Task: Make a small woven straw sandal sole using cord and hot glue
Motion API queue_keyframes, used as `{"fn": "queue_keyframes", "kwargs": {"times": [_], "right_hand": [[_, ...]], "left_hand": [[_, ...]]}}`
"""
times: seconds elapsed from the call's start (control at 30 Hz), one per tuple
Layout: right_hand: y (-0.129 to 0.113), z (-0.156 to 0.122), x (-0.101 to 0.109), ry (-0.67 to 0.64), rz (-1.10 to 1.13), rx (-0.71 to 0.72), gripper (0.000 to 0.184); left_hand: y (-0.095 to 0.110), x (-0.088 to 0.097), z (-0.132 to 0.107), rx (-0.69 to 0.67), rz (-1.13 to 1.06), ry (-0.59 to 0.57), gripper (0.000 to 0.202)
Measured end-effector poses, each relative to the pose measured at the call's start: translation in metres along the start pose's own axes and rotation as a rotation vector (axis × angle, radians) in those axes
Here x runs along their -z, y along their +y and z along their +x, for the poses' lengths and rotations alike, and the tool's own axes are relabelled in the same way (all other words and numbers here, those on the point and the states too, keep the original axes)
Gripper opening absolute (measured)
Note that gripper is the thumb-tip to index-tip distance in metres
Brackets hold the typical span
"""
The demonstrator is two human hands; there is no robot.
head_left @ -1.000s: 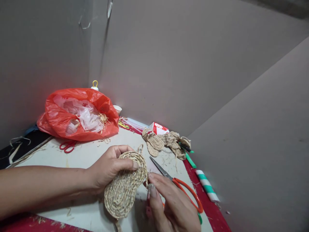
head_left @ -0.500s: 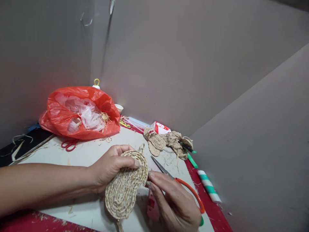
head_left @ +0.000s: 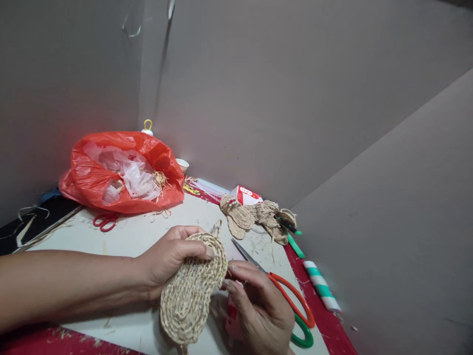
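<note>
My left hand (head_left: 166, 261) grips a woven straw sole-shaped piece (head_left: 192, 291) by its upper edge, thumb on top, holding it tilted above the white table (head_left: 140, 236). My right hand (head_left: 258, 308) is curled at the piece's right edge, fingertips pinched against the weave; a small pink object shows partly under this hand. Scissors with orange and green handles (head_left: 291, 305) lie just right of my right hand, blades pointing up-left.
A red plastic bag (head_left: 121, 172) with white plastic and straw sits at the back left, small red scissors (head_left: 104, 221) before it. Finished straw pieces (head_left: 254, 217), a red-white box (head_left: 246, 195), a green pen (head_left: 295, 244) and a green-striped tube (head_left: 320, 287) lie along the right. Grey walls enclose the corner.
My right hand has curled in and its fingertips have closed onto the right edge of the straw piece. The left hand holds steady. The view shifted slightly.
</note>
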State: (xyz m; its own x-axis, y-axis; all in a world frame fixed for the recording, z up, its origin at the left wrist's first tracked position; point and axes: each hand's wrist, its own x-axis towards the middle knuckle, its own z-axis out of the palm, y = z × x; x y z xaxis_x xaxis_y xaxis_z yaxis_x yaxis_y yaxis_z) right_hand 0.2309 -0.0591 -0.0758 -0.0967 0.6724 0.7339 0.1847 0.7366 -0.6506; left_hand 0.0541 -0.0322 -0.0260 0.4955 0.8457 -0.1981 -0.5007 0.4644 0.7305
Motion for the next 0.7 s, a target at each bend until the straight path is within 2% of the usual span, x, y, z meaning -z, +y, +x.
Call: {"fn": "queue_keyframes", "kwargs": {"times": [0.2,0.7], "right_hand": [[-0.0079,0.0053,-0.0016,0.083,0.096,-0.183,0.011],[-0.0098,0.0061,-0.0043,0.089,0.184,-0.279,0.014]], "left_hand": [[-0.0013,0.0008,0.0011,0.007,0.010,-0.008,0.013],[-0.0028,0.0005,0.0001,0.022,-0.032,-0.033,0.010]]}}
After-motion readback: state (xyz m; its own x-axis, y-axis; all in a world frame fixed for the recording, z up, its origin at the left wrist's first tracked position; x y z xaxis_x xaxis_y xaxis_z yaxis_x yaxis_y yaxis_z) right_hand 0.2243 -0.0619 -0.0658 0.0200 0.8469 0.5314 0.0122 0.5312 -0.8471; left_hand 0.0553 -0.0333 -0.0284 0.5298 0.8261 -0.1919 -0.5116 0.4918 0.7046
